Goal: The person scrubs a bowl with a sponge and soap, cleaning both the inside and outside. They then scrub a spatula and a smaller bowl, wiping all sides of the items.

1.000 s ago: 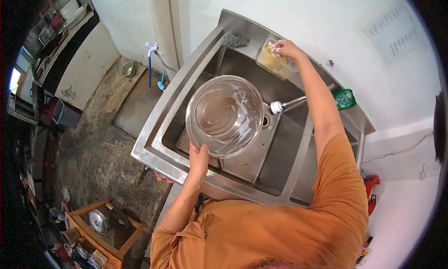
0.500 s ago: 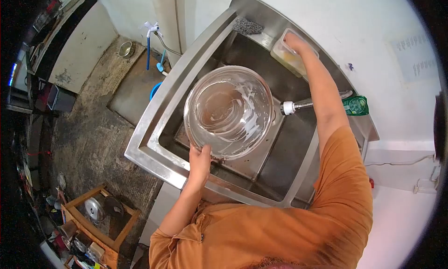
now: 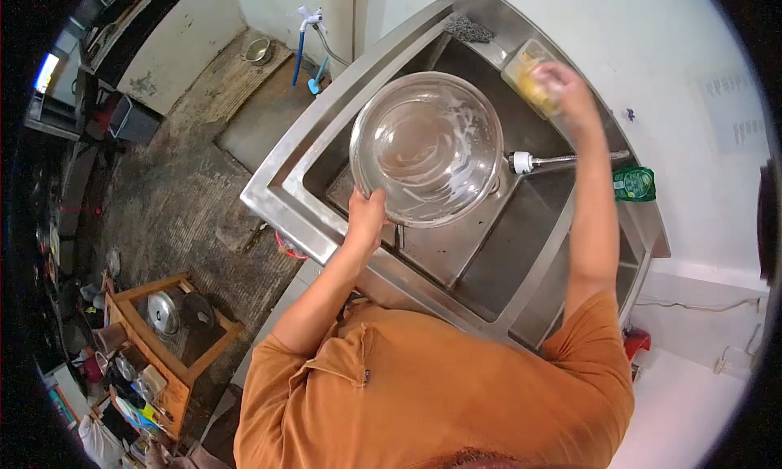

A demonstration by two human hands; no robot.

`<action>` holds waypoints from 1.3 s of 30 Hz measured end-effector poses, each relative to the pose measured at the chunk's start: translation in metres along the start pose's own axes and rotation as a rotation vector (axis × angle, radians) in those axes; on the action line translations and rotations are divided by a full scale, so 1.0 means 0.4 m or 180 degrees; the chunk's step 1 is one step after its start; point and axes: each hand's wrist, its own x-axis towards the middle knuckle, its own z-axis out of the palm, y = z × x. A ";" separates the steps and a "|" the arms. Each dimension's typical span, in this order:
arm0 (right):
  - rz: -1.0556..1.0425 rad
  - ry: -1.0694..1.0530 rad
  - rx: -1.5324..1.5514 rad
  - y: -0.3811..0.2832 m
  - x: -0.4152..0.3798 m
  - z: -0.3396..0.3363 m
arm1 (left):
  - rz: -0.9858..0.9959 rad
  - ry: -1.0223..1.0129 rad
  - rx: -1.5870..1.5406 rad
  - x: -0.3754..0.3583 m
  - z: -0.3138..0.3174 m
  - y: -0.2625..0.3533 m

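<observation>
My left hand (image 3: 366, 218) grips the near-left rim of a large, shiny round metal bowl (image 3: 407, 155), thumb over the edge. White soapy streaks coat the bowl's inside, mostly on its right side. The bowl is over the stainless steel sink (image 3: 481, 269). At the sink's back right, my right hand (image 3: 566, 90) is smeared by motion, closed around what looks like a yellow sponge (image 3: 535, 88). That hand is just over a clear plastic container (image 3: 529, 52), partly hidden by it.
A flexible tap hose with a white head (image 3: 521, 162) reaches in from the right. A steel scouring pad (image 3: 469, 29) lies on the back ledge, and a green packet (image 3: 634, 184) on the right ledge. To the left, a wooden frame (image 3: 155, 351) stands on the floor.
My right hand has come out of the plastic container with the yellow sponge. The view has shifted, so the bowl appears higher and further right; my left hand still holds its rim.
</observation>
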 end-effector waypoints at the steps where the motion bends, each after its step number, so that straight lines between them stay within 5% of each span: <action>1: -0.0330 -0.0112 -0.0406 -0.024 -0.069 0.074 | 0.0010 0.0010 0.0017 -0.005 0.006 0.001; 3: -0.0783 -0.0483 -0.0827 -0.002 -0.165 0.212 | 0.0059 -0.0130 -0.0265 -0.012 0.018 0.006; 6: -0.1548 0.0993 -0.2612 0.129 -0.212 0.414 | 0.0125 -0.0225 -0.0199 -0.035 0.032 0.007; 10: -0.0959 0.1269 -0.1846 0.096 -0.187 0.527 | 0.0219 -0.0120 -0.0123 -0.114 0.079 0.058; 13: -0.1635 0.0699 -0.1371 0.088 -0.215 0.576 | 0.0528 -0.0183 0.0426 -0.077 0.050 0.025; 15: -0.2468 -0.0381 -0.1545 0.056 -0.290 0.570 | 0.0376 -0.0178 0.0063 -0.102 0.052 0.075; 17: -0.2599 -0.0591 -0.1453 0.065 -0.329 0.498 | 0.0306 -0.0026 -0.0189 -0.140 0.044 0.131; 19: -0.1590 0.0037 -0.2185 0.121 -0.301 0.469 | 0.0457 0.0008 -0.0103 -0.136 0.019 0.124; 20: -0.1584 0.0005 -0.2192 0.102 -0.291 0.465 | 0.0559 -0.0060 0.0097 -0.136 0.012 0.115; 22: -0.1460 0.1044 -0.1637 0.029 -0.250 0.447 | 0.0674 -0.0168 0.0316 -0.134 0.016 0.108; 26: -0.2601 0.1236 -0.1384 0.026 -0.240 0.545 | 0.0785 -0.0251 0.0569 -0.165 0.040 0.145; 28: -0.2537 -0.0686 -0.1565 0.036 -0.310 0.564 | 0.0717 -0.0150 0.0707 -0.154 0.024 0.159; 30: -0.2257 -0.0426 -0.2449 0.094 -0.354 0.504 | 0.1330 -0.0051 0.0290 -0.102 -0.018 0.131; 33: -0.1411 0.0211 -0.2306 0.210 -0.241 0.445 | 0.1393 -0.0266 0.0327 -0.115 -0.048 0.122; 35: -0.2685 0.1408 -0.3426 0.050 -0.268 0.397 | 0.0929 -0.0259 0.0579 -0.161 -0.026 0.141; 36: -0.2658 0.1425 -0.3439 0.065 -0.267 0.428 | 0.0790 -0.0270 0.0533 -0.172 -0.014 0.144; 38: -0.1443 0.1345 -0.2671 0.101 -0.264 0.505 | 0.0660 -0.0288 0.0486 -0.171 -0.011 0.144; 39: -0.1436 0.1339 -0.2682 0.067 -0.306 0.500 | 0.1138 -0.0230 0.0495 -0.157 -0.015 0.140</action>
